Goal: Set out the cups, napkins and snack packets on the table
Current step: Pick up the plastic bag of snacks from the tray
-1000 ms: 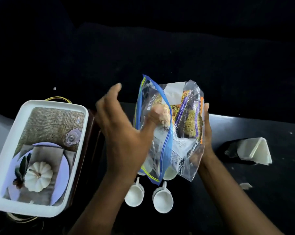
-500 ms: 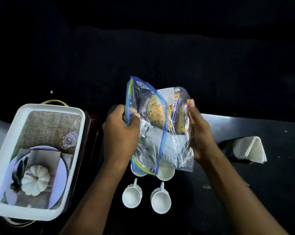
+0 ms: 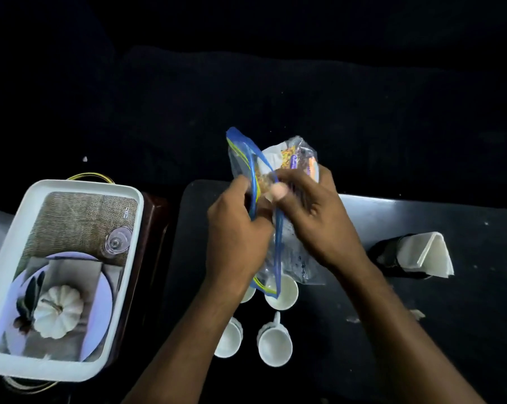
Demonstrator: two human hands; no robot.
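Fingers [image 3: 278,193] of both hands pinched on bag [image 3: 275,237] mouth, held above cups [image 3: 275,345]; packets [image 3: 293,164] could be spilled onto cups if mouth is jerked apart.

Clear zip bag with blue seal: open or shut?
Open. The clear zip bag's blue seal strips spread apart, left hand and right hand each gripping one side; snack packets inside.

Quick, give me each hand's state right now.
Left hand: closed, gripping the blue-zipped mouth of the clear zip bag.
Right hand: closed on the same zip bag, thumb at its opening.
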